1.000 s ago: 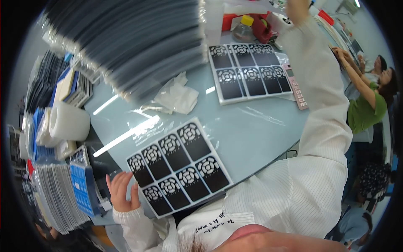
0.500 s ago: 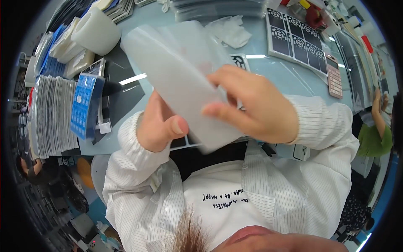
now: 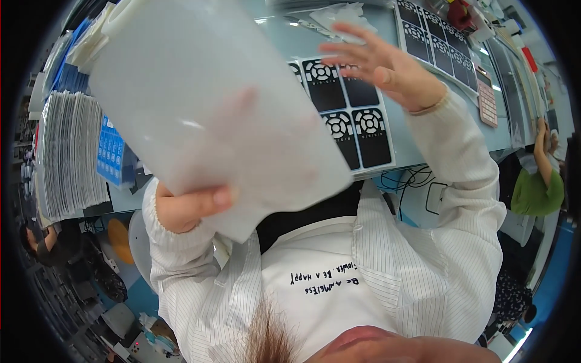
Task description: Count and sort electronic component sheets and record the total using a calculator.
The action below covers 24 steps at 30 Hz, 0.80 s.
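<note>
A large translucent white plastic sheet [image 3: 200, 78] is spread in front of me, its near edge pinched by my left hand [image 3: 187, 209]. The left thumb lies on top, and the fingers show faintly through the film. To the right, my right hand [image 3: 402, 75] is raised with its fingers apart, touching nothing I can make out. Under and beside the film, a panel with black printed rectangles and white ring patterns [image 3: 369, 145] lies at the table's near edge. The film hides its left part.
A tall stack of thin sheets [image 3: 72, 151] stands at left, beside a blue printed pack [image 3: 112, 157]. At the far right are more black patterned panels [image 3: 417, 42] and a pink calculator [image 3: 487, 103]. Crumpled clear plastic [image 3: 345, 17] lies at the back. Black cables [image 3: 411, 181] hang below the table's edge.
The folded film has opened out toward the left. My right hand has let go of it and moved up and right, its fingers spreading. More of the black patterned panel shows.
</note>
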Available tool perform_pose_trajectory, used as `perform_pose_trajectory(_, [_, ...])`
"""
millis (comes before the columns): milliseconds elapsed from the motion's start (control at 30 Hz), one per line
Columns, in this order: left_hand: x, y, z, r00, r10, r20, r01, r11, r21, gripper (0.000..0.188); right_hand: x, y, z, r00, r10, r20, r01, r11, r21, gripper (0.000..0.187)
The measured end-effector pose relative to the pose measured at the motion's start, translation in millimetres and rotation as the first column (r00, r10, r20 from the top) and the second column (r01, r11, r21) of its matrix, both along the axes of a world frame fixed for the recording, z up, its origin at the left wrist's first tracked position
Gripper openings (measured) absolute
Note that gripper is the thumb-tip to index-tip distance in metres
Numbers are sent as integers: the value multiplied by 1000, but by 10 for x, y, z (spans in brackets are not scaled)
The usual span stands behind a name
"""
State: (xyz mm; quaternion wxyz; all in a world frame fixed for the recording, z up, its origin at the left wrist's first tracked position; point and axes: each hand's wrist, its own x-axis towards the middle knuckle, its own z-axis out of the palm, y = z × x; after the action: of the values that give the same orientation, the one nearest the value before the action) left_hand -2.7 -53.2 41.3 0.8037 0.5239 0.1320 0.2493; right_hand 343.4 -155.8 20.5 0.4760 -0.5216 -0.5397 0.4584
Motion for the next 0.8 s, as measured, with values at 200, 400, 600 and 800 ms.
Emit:
perform_pose_trajectory(200, [65, 27, -8, 954, -224, 200, 261, 948, -181, 56, -523, 68, -255, 720, 333, -608, -476, 875, -85, 122])
perform_pose_trajectory(400, [-147, 357, -275, 872, -436, 223, 488, 811, -322, 56, -487, -372, -184, 742, 178, -647, -375, 909, -180, 130])
perform_pose_trajectory(600, [45, 173, -278, 953, -292, 74, 296, 861, -413, 63, -348, -657, -634, 186, 527, -829, -424, 804, 416, 113])
perform_pose_trajectory(800, [110, 260, -172, 910, -175, -376, 108, 976, -191, 69, -26, -866, -297, 780, -39, -625, -70, 986, -149, 60])
